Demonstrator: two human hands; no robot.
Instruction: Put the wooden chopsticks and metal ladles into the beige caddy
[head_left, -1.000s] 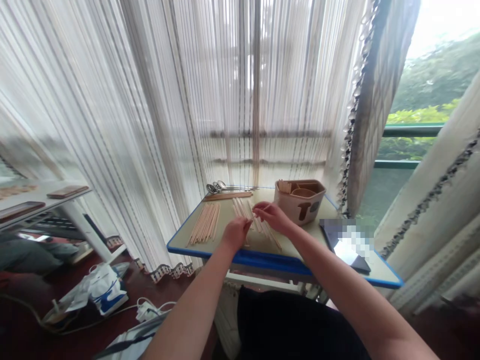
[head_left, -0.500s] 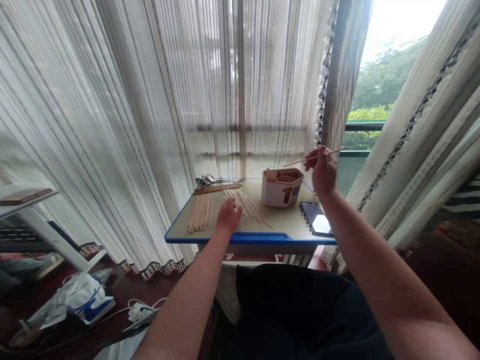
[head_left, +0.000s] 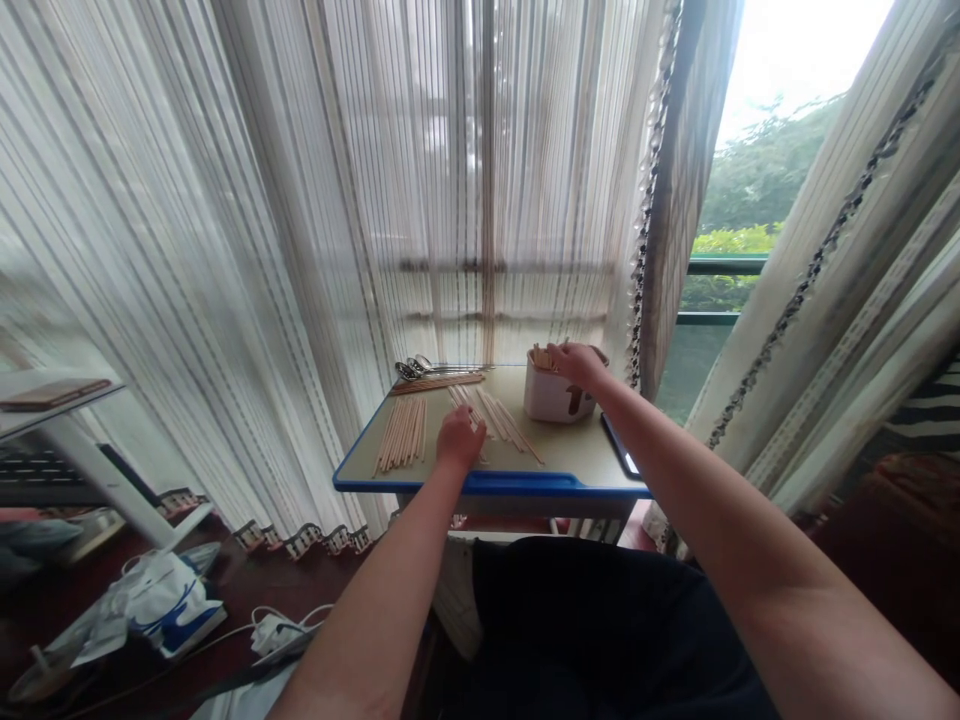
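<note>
fingers of the right hand (head_left: pixel 576 362) are bent down over the rim of the utensil holder (head_left: pixel 551 398), at its left compartment, right beside the upright chopsticks (head_left: pixel 541 358) standing there; whether they are clamped on one of those, i cannot tell. the holder is white with a brown rim and a dark brown mark on its front, and it stands at the right rear of the counter (head_left: pixel 358 468), which has a pale top and a blue edge. fingers of the left hand (head_left: pixel 459 438) are curled low over the middle group of chopsticks (head_left: pixel 457 397); i cannot tell if they grip any. just right of that hand, a loose fan of chopsticks (head_left: pixel 511 420) lies slantwise, and to its left a neat row of chopsticks (head_left: pixel 403 434) lies side by side. behind these, brown chopsticks (head_left: pixel 442 383) lie crosswise in front of metal spoons (head_left: pixel 415 368). a smartphone (head_left: pixel 616 440) rests right of the holder, partly hidden by the right forearm. striped curtains (head_left: pixel 300 200) hang behind the counter.
</note>
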